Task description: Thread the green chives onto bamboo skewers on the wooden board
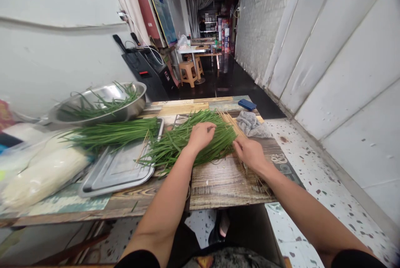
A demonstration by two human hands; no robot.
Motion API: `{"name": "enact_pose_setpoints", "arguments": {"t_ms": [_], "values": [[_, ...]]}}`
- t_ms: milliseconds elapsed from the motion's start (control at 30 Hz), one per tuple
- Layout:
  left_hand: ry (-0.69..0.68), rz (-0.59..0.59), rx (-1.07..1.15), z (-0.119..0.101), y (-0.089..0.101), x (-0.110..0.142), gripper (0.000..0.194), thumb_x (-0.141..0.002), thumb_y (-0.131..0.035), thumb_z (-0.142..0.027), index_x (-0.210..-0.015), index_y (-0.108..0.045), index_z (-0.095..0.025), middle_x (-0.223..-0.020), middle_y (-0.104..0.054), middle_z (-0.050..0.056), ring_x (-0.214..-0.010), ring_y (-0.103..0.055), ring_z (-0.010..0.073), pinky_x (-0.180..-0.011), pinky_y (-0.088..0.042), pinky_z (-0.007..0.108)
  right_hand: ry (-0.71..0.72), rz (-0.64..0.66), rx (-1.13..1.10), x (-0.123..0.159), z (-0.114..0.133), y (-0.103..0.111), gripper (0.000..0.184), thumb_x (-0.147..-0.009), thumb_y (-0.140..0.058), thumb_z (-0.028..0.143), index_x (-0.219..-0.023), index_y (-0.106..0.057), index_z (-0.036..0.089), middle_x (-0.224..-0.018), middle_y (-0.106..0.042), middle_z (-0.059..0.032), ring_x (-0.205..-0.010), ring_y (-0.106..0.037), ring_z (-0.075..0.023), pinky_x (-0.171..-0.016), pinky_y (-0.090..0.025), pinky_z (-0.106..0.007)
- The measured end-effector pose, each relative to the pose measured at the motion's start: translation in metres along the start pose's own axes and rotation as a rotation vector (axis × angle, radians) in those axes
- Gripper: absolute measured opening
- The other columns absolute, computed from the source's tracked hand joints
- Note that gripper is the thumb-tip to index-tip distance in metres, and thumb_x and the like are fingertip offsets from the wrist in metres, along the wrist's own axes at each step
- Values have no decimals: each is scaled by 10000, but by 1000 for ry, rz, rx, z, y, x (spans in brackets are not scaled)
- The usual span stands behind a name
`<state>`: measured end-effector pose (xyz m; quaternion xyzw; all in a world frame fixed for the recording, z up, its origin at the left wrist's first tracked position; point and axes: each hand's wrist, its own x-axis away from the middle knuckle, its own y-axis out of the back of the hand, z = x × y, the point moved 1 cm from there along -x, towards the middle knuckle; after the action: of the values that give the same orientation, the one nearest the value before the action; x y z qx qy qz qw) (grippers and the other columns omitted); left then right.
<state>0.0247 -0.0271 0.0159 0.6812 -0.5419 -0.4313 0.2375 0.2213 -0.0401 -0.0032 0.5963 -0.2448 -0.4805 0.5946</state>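
A loose pile of green chives (184,141) lies on the wooden table (218,184) in front of me. My left hand (201,134) rests on top of this pile with its fingers curled down into the leaves. My right hand (250,153) sits at the pile's right end, fingers closed over thin bamboo skewers (231,124) that lie beside the chives. A second bunch of chives (115,132) lies across a metal tray (121,170) to the left.
A steel bowl (103,103) with more chives stands at the back left. A clear bag of white enoki-like strands (40,174) lies far left. A grey cloth (250,124) and a blue box (246,104) sit at the table's far right corner. A wall runs along the right.
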Motion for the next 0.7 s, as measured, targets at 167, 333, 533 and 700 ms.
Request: {"name": "enact_pose_setpoints", "arguments": {"t_ms": [167,333,533,700], "values": [[21,17,87,1,-2,-1,258,-762,-510,-242,-916,-708,-180,-785,-706,20,-700,-611,155,-710,-472,261,-7,-1,1,0,-1,-1,287,-915,-373,325,-874,-621,186,-809,-704,-55,-697,-617,-150,-568,-264,-247],[31,82,89,-1,-1,0,262,-746,-500,-228,-893,-710,-170,-782,-705,25,-695,-608,153,-689,-471,256,-14,5,-1,0,-1,-1,297,-915,-364,327,-870,-621,185,-800,-700,-55,-696,-619,-148,-568,-275,-252],[10,111,67,-1,-2,0,263,-722,-499,-206,-878,-707,-168,-805,-710,26,-716,-621,155,-696,-478,251,-7,-3,-6,0,-1,-1,296,-918,-361,322,-860,-616,183,-799,-699,-59,-688,-614,-143,-573,-276,-244],[-44,103,19,-9,-5,2,318,-785,-496,-275,-1017,-687,-172,-903,-713,46,-822,-640,177,-804,-479,276,18,-16,-28,0,0,-1,290,-915,-370,315,-876,-626,184,-806,-701,-54,-694,-616,-143,-575,-276,-241]]}}
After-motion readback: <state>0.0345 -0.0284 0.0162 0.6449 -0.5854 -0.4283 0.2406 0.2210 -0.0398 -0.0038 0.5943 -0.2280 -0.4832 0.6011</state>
